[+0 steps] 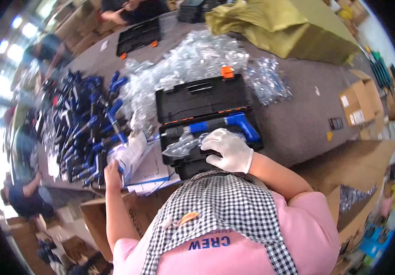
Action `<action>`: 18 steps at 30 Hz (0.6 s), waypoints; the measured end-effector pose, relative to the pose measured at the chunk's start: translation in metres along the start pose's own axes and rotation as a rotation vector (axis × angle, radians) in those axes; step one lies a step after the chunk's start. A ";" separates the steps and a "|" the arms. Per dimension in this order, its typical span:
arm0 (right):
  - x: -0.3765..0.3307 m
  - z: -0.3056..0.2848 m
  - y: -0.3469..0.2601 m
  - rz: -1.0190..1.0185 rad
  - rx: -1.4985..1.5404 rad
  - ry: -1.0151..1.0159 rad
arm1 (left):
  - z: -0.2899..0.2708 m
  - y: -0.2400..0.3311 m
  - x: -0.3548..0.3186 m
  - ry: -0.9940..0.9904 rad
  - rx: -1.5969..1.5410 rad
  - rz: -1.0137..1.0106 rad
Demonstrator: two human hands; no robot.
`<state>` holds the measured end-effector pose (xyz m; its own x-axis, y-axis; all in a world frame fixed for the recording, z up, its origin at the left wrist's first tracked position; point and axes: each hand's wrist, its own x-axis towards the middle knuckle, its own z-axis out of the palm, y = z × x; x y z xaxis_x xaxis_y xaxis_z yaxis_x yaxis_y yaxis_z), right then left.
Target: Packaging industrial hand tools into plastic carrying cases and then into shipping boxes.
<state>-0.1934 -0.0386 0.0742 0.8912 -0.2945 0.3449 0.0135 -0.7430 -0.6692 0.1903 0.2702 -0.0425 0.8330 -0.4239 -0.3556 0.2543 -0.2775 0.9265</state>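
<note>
An opened black plastic case (pixel 202 101) with orange latches lies in front of me. Inside it rests a blue and black tool with an angled handle (pixel 243 124), partly covered by a crumpled clear plastic bag (pixel 179 145). My right hand (pixel 228 149), in a white glove, lies over the bag and the case's near side, thumb and fingers apart. My left hand (pixel 128 156) is at the printed papers (pixel 149 167) left of the case. It looks white and blurred, and I cannot make out its fingers or whether a sheet is in them.
Many blue and black tools (pixel 85 123) are heaped at the left. Behind the case spreads a pile of clear plastic bags (pixel 183 59). Another black case (pixel 138 37) lies farther back, near another person. Cardboard boxes (pixel 360 103) and a yellow-wrapped box (pixel 307 36) stand to the right.
</note>
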 end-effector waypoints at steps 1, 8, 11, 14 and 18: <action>0.003 0.005 -0.001 0.046 0.062 -0.031 | 0.028 0.037 -0.016 0.019 0.076 0.080; 0.058 0.014 -0.001 0.733 1.088 -0.075 | 0.206 0.124 -0.133 -0.468 0.598 1.071; 0.068 0.005 0.048 0.596 0.818 0.046 | 0.284 0.115 -0.130 -0.593 0.624 1.008; 0.061 -0.018 0.090 0.914 0.802 0.087 | 0.313 0.129 -0.130 -0.808 0.597 0.823; 0.040 -0.037 0.156 1.041 0.754 0.093 | 0.326 0.134 -0.107 -0.859 0.627 0.827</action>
<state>-0.1726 -0.1884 0.0083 0.6019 -0.5906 -0.5375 -0.3865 0.3735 -0.8433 -0.0243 -0.0027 0.0797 0.0037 -0.9953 0.0972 -0.6274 0.0734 0.7753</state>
